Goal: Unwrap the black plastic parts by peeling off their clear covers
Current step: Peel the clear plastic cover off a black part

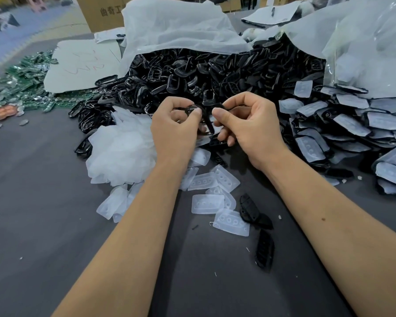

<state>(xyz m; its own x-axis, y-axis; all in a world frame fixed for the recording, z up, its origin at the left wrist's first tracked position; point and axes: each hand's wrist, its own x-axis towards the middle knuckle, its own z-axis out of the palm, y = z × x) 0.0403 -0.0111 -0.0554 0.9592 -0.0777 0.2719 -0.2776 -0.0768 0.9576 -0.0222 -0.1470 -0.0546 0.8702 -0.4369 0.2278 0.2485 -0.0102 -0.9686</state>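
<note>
Both hands hold one glossy black plastic frame part (pixel 205 120) above the grey table. My left hand (pixel 174 131) pinches its left rim between thumb and curled fingers. My right hand (pixel 247 126) pinches its right side with the thumb on top. Whether a clear cover is still on this part cannot be told. A big heap of black frame parts (pixel 204 74) spills from a white bag just behind the hands. Several peeled clear covers (pixel 207 203) lie on the table under my wrists.
A crumpled pile of clear film (pixel 121 147) sits left of my hands. Covered black parts (pixel 352 131) are stacked at the right. Two black button pieces (pixel 258 229) lie near my right forearm. Green circuit boards (pixel 30 83) and cardboard boxes (pixel 101 12) are at the far left.
</note>
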